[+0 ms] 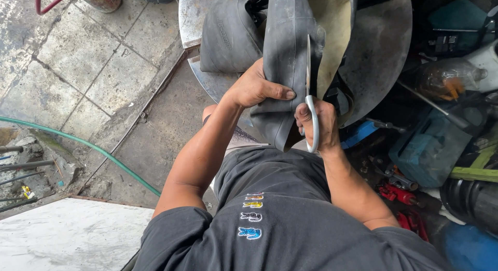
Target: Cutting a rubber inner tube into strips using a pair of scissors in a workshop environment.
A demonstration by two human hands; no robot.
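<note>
A black rubber inner tube point(282, 48) hangs folded over a round metal table point(381, 48) in front of me. My left hand point(255, 86) grips a flattened length of the tube, thumb pressed across its face. My right hand point(320, 124) holds a pair of scissors point(309, 94) with white handles, the blades pointing up along the tube's right edge. A pale yellowish sheet point(334, 27) lies behind the tube on the table. My dark shorts and shirt fill the lower frame.
A green hose point(78, 142) crosses the concrete floor at left. Tools, a blue box point(428, 149), red hand tools point(402, 194) and a plastic bottle point(446, 76) crowd the right side. A pale slab point(67, 234) lies at lower left.
</note>
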